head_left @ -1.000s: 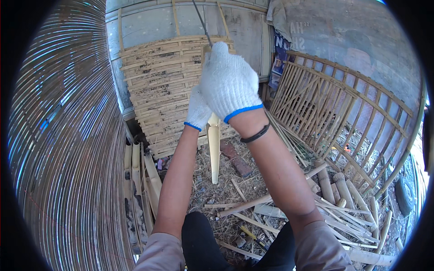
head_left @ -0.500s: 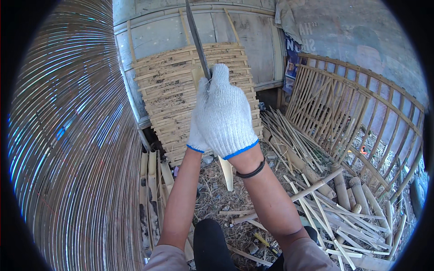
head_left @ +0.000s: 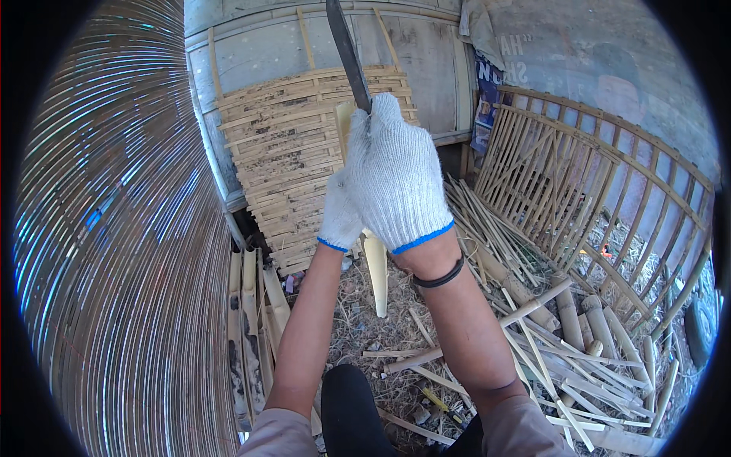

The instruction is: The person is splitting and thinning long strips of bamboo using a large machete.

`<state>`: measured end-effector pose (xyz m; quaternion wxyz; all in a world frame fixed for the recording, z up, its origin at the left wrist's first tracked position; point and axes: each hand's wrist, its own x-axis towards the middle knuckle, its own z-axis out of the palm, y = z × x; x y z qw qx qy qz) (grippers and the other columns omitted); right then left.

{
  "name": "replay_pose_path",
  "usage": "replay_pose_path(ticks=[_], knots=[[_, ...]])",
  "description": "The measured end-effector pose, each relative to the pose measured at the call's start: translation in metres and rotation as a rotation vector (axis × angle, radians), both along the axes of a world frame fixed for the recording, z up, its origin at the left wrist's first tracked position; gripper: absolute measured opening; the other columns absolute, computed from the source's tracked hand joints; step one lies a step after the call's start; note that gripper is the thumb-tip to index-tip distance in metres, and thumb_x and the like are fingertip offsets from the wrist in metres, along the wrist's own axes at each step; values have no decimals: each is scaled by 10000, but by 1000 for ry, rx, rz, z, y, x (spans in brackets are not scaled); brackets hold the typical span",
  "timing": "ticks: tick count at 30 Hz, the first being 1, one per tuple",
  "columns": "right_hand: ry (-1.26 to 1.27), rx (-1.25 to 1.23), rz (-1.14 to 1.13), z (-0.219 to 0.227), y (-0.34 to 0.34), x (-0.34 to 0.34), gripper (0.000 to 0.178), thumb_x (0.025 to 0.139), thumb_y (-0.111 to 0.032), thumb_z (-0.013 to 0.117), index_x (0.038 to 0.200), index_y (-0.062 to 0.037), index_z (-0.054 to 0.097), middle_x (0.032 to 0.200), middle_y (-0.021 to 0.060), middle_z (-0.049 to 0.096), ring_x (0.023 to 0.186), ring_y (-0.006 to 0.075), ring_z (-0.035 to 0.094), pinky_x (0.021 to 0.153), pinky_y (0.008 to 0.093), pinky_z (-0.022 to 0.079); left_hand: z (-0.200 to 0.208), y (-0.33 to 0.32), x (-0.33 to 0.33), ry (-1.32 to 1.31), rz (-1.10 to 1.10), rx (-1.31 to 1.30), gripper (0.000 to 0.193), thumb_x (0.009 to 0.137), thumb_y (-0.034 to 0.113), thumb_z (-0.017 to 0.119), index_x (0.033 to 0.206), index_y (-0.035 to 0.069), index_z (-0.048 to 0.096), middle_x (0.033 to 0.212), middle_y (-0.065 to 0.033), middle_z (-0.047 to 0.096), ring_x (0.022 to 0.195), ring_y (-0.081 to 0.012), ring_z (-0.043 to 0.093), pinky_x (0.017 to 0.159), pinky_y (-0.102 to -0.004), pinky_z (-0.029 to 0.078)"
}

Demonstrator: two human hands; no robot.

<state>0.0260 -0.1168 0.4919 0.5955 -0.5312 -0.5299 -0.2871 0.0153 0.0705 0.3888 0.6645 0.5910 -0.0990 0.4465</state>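
My right hand (head_left: 400, 179), in a white knitted glove with blue trim, is closed round the handle end of a machete. Its dark blade (head_left: 348, 57) points up and slightly left. Close against it on the left is my left hand (head_left: 339, 217), gloved the same way and partly covered by the right. A pale split bamboo strip (head_left: 375, 276) passes through the left hand's grip, its upper end beside the blade and its tapered lower end hanging between my forearms. The left fingers and the machete's handle are mostly hidden.
A slatted bamboo panel (head_left: 282, 164) leans on the wall ahead. Bamboo poles (head_left: 250, 305) stand at the left beside a curving slatted screen (head_left: 129, 251). Cut strips (head_left: 601, 392) are heaped at the lower right, under a bamboo rack (head_left: 556, 164). A yellow-handled tool (head_left: 438, 401) lies near my knees.
Both hands have shifted slightly right and up in the picture, with the machete and bamboo strip. More of the strip shows between my wrists. The surroundings have slid slightly left.
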Motion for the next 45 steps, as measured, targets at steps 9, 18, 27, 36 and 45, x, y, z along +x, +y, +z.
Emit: replay_pose_path(ticks=[9,18,27,36,45], knots=[[-125,-171,4,11,-13,11,185,905,-78,538,952,81,457,680,273,600,691,444,634,568,475,493,9,-26,-9,-36,251,67,184,932,43,528,1064,-60,603,963,-93,666,860,-140,627,734,-290,519],[-190,-140,-76,12,-17,14,197,883,-70,555,999,57,458,697,263,616,693,428,647,579,468,519,11,-23,-3,-62,290,68,166,931,70,548,980,-67,626,856,-85,676,766,-130,624,648,-292,494],[-102,-147,-327,-14,5,-15,169,846,-106,603,951,12,542,730,186,666,660,314,707,524,399,558,4,-4,5,-36,186,155,170,928,21,544,1061,-49,625,953,-83,692,856,-144,654,735,-297,538],[-14,-169,-178,9,-10,-9,174,931,-157,546,928,4,478,634,242,612,654,414,655,531,479,508,4,-12,-9,-53,333,253,216,914,72,591,1087,-53,622,962,-90,693,853,-142,644,731,-289,517],[-358,-172,-92,33,-14,35,240,950,-169,505,921,42,614,786,266,637,771,446,634,652,466,518,-17,-35,-21,195,629,407,496,829,168,721,1247,-34,549,1028,-112,670,920,-169,623,809,-309,508]])
